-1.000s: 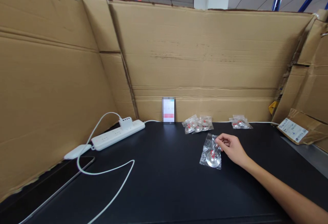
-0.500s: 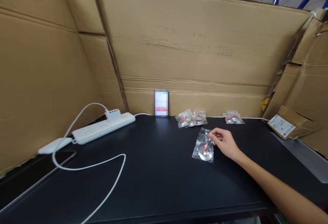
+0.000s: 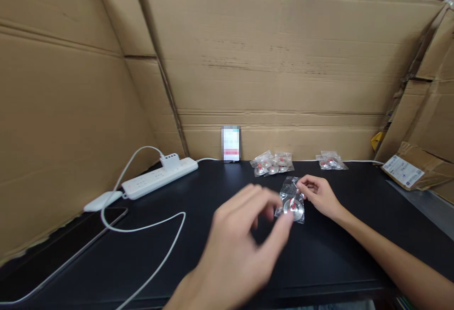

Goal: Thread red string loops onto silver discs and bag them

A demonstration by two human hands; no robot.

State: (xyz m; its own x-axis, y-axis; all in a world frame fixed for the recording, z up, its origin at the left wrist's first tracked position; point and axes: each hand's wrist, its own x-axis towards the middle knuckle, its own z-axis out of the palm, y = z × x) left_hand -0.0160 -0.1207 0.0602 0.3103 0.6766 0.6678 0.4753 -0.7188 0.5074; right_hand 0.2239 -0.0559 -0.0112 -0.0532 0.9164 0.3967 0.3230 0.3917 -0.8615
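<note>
A sec ago just the one bare right hand (image 3: pixel 319 196) was showing; now the left hand (image 3: pixel 237 239) has come in too, blurred, reaching over the black flat tabletop (image 3: pixel 213 182), so I'd say the work has gone from one-handed to two-handed. Its thumb & fingers are parted, nothing visibly held; thumb overlaps the packet from here, tho can't tell if it's touching. Right hand's the same as ½ sec ago: fingertips pinched on the upper RH edge of the clear plastic packet (image 3: pixel 290 188) w/ a round silvery metal disc & red bit inside, hanging at or just over the tabletop, roughly mid-right. Behind it, a cluster of similar clear packets (image 3: pixel 273 166), plus a smaller bunch (image 3: pixel 331 162) further R. Tan cardboard box w/ white label (image 3: pixel 425 166) far R; long white power strip (image 3: pixel 156 177) & looped white cable (image 3: pixel 142 229) well off L. Main obstruction's the left hand itself, covering the packet's lower-left part.
</note>
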